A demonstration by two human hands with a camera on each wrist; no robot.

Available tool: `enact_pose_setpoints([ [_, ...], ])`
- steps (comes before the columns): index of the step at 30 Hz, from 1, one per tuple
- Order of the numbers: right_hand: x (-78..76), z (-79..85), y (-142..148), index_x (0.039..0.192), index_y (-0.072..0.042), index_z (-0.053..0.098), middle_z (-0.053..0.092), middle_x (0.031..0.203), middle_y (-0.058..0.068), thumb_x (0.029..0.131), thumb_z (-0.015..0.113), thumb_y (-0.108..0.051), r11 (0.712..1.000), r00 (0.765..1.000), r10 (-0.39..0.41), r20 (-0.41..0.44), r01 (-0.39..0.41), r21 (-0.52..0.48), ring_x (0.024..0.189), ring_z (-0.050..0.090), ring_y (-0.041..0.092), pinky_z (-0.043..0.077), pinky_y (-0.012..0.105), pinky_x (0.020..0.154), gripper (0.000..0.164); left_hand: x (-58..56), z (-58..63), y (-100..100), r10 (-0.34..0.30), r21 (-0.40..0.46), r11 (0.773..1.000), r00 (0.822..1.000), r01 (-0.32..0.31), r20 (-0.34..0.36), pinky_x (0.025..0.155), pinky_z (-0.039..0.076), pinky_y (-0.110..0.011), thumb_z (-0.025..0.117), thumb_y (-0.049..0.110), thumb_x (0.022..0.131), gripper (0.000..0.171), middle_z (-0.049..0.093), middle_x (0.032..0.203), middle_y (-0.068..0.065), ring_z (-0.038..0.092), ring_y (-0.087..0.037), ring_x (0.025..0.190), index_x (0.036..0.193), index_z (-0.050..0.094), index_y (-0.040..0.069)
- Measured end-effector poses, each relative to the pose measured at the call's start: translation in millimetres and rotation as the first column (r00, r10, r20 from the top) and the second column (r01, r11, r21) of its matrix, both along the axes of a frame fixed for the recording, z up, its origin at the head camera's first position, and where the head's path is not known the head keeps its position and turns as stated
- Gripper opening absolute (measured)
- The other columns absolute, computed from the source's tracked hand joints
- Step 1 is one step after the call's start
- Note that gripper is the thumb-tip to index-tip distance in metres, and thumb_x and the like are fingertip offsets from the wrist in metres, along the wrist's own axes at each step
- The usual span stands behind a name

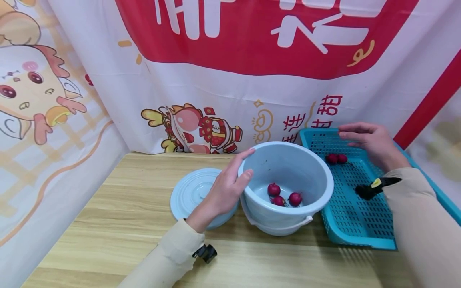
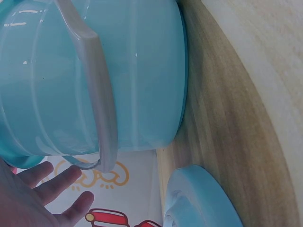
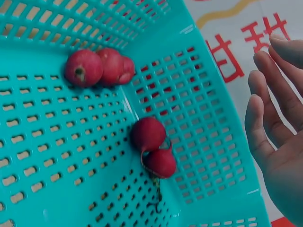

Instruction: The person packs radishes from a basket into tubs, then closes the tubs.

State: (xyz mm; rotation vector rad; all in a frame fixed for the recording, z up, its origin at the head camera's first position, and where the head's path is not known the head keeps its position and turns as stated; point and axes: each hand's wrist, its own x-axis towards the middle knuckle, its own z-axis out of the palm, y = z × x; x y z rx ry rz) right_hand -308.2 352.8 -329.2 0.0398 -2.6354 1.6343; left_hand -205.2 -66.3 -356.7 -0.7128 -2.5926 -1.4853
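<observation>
A light blue bucket (image 1: 286, 216) stands upright, with several round red radishes (image 1: 273, 189) at its bottom. My left hand (image 1: 228, 182) rests at the left side of its rim, thumb and index finger along the edge. Its other fingers (image 2: 52, 187) extend loosely beside the bucket wall in the left wrist view. Over the far end of a teal perforated basket (image 1: 354, 243) is my right hand (image 1: 374, 144), fingers slightly bent and holding nothing. More red radishes (image 3: 147, 135) lie in the basket's corners, below that hand.
The bucket's round blue lid (image 1: 191, 188) lies flat on the wooden table (image 1: 119, 224), left of the bucket. A white and red printed cloth (image 1: 201, 84) hangs behind the table. The basket's left wall stands close against the bucket's right side.
</observation>
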Motion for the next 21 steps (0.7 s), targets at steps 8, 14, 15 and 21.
enact_pose_setpoints([
  [8, -2.9, -7.1, 12.2, 0.157, -0.023, 0.051, 0.057, 0.126, -0.029, 0.093, 0.072, -0.057, 0.998, 0.998, -0.018, 0.055, 0.014, 0.064, 0.121, 0.051, 0.004, 0.058, 0.014, 0.087, 0.075, -1.2, -0.6, 0.9, -0.001, 0.0, 1.0, 1.0, 0.001, -0.002, 0.119, 0.045, -0.061, 0.041, 0.043, 0.107, 0.06, 0.034, 0.173, 0.007, 0.041, -0.025, 0.156, 0.165, 0.033, 0.034],
  [14, -7.4, -19.4, 24.6, 0.16, -0.017, 0.047, 0.055, 0.121, -0.028, 0.093, 0.07, -0.062, 0.996, 0.991, -0.026, 0.128, 0.015, 0.087, 0.122, 0.049, 0.008, 0.057, 0.014, 0.086, 0.084, -1.0, -1.0, 1.3, 0.001, -0.003, 1.0, 1.0, -0.001, 0.006, 0.12, 0.045, -0.061, 0.041, 0.044, 0.107, 0.06, 0.034, 0.173, 0.007, 0.041, -0.025, 0.156, 0.165, 0.032, 0.035],
  [15, -8.2, -21.8, 26.2, 0.161, -0.017, 0.046, 0.055, 0.122, -0.027, 0.093, 0.07, -0.062, 0.996, 0.99, -0.027, 0.14, 0.015, 0.089, 0.124, 0.049, 0.01, 0.057, 0.015, 0.087, 0.085, -0.7, -1.1, 1.1, 0.002, -0.003, 1.0, 1.0, -0.002, 0.008, 0.119, 0.045, -0.061, 0.041, 0.044, 0.107, 0.06, 0.034, 0.173, 0.007, 0.041, -0.025, 0.156, 0.165, 0.032, 0.035],
  [21, -9.1, -31.1, 31.9, 0.165, -0.01, 0.037, 0.045, 0.16, 0.008, 0.1, 0.065, -0.056, 0.986, 0.98, -0.012, 0.201, -0.022, 0.165, 0.144, 0.043, 0.033, 0.058, 0.033, 0.101, 0.085, 0.8, -1.3, 0.0, 0.002, 0.001, 1.0, 1.0, -0.002, 0.01, 0.118, 0.047, -0.061, 0.041, 0.044, 0.107, 0.059, 0.034, 0.173, 0.007, 0.043, -0.026, 0.155, 0.165, 0.033, 0.036],
])
